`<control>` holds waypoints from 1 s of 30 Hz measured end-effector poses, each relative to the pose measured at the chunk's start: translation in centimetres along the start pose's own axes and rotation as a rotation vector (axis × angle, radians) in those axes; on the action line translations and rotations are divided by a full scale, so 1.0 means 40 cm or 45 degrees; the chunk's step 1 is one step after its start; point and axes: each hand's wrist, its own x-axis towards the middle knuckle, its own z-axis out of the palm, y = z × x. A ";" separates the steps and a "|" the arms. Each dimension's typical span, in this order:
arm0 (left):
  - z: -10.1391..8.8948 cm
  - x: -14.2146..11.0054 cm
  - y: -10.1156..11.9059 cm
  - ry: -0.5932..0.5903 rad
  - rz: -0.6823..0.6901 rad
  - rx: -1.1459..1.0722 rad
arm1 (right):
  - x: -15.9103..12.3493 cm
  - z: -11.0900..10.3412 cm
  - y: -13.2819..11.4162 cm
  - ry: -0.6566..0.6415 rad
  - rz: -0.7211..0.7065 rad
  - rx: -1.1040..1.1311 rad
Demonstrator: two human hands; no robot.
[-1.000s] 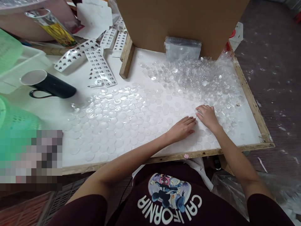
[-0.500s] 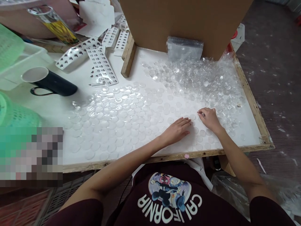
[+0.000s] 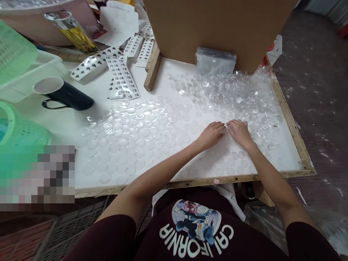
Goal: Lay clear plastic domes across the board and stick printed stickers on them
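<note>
Clear round plastic discs (image 3: pixel 140 143) lie spread in close rows across the white tabletop (image 3: pixel 288 145). My left hand (image 3: pixel 212 135) rests low over the table with its fingers stretched to the right and its thumb apart. Facing it, my right hand (image 3: pixel 239 132) has bent, slightly spread fingers at the edge of a heap of loose clear discs (image 3: pixel 231 90). The fingertips of both hands nearly meet. No disc can be made out in either hand, though the space under the fingers is hidden.
A large cardboard sheet (image 3: pixel 217 29) stands at the back, with a plastic-wrapped stack (image 3: pixel 216 61) against it. At left are a dark mug (image 3: pixel 73 96) lying on its side, sticker sheets (image 3: pixel 123 78) and a green basket (image 3: pixel 35 132). Wooden strips (image 3: pixel 292 119) edge the table.
My left hand has moved up and right, closer to my right hand. My right hand has shifted slightly away from me, and its pinched fingers have loosened. The view has turned a little.
</note>
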 end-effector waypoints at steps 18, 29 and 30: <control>0.015 0.042 0.003 -0.050 0.053 0.100 | -0.019 -0.018 0.051 -0.002 0.182 0.148; 0.027 0.054 0.002 -0.069 0.067 0.197 | -0.063 -0.046 0.112 0.102 0.200 0.194; 0.030 0.052 0.003 -0.068 0.075 0.198 | -0.069 -0.049 0.117 0.082 0.186 0.183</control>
